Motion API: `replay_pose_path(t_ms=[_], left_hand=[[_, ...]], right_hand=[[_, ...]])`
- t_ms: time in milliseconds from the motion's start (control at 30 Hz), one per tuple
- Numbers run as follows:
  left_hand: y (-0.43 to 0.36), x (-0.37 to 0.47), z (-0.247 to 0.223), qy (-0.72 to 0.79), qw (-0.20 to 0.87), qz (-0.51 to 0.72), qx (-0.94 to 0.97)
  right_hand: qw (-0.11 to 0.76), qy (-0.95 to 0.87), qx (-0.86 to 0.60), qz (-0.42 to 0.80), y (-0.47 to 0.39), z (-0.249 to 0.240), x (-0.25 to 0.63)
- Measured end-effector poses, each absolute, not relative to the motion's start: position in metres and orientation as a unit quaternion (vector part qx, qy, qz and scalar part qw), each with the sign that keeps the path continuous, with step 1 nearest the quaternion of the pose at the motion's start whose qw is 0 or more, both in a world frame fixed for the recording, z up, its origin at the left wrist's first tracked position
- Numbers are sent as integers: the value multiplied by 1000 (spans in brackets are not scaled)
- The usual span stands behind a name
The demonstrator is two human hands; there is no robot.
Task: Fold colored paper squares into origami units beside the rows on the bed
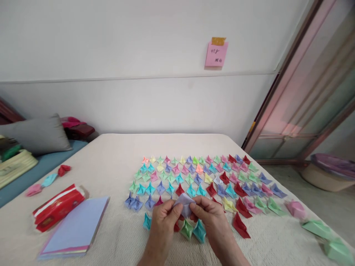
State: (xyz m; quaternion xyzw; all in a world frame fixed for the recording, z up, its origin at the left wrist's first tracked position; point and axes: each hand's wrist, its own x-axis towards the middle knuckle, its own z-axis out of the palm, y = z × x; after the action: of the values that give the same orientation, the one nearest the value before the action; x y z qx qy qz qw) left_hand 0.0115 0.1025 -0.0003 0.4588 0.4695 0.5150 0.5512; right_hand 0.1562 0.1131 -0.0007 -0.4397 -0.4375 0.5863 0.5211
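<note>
Between my two hands is a small piece of folded lavender origami paper [185, 204]. My left hand [165, 223] pinches its left side between thumb and fingers. On the opposite side, my right hand [211, 220] grips it the same way. Right below, partly hidden by my hands, lie a green folded paper piece [187, 229] and a turquoise folded paper piece [199, 231]. Beyond my hands stand several rows of small folded paper pieces [172, 177] in many colours. A larger red folded paper piece [240, 225] lies to the right of my right hand.
A stack of coloured paper sheets [77, 225] lies at the left, with a red package [59, 208] touching it. Small crumpled-looking paper pieces [49, 180] sit along the left edge. Green folded pieces [317, 228] lie near the right edge. A pink note [216, 55] hangs on the wall.
</note>
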Motion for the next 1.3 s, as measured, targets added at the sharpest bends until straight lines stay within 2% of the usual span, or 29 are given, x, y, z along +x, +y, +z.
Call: replay_pose_path(t_ms=[367, 700, 1067, 1300], left_hand=[[99, 12, 3, 473, 608, 519, 370], [103, 10, -6, 498, 602, 477, 402], [109, 12, -11, 469, 601, 508, 400], [107, 16, -8, 477, 604, 526, 363]], right_hand=[[540, -401, -432, 602, 114, 0, 157], [540, -381, -427, 617, 113, -1, 156], [514, -438, -458, 577, 111, 6, 147], [521, -391, -475, 591, 108, 5, 148]])
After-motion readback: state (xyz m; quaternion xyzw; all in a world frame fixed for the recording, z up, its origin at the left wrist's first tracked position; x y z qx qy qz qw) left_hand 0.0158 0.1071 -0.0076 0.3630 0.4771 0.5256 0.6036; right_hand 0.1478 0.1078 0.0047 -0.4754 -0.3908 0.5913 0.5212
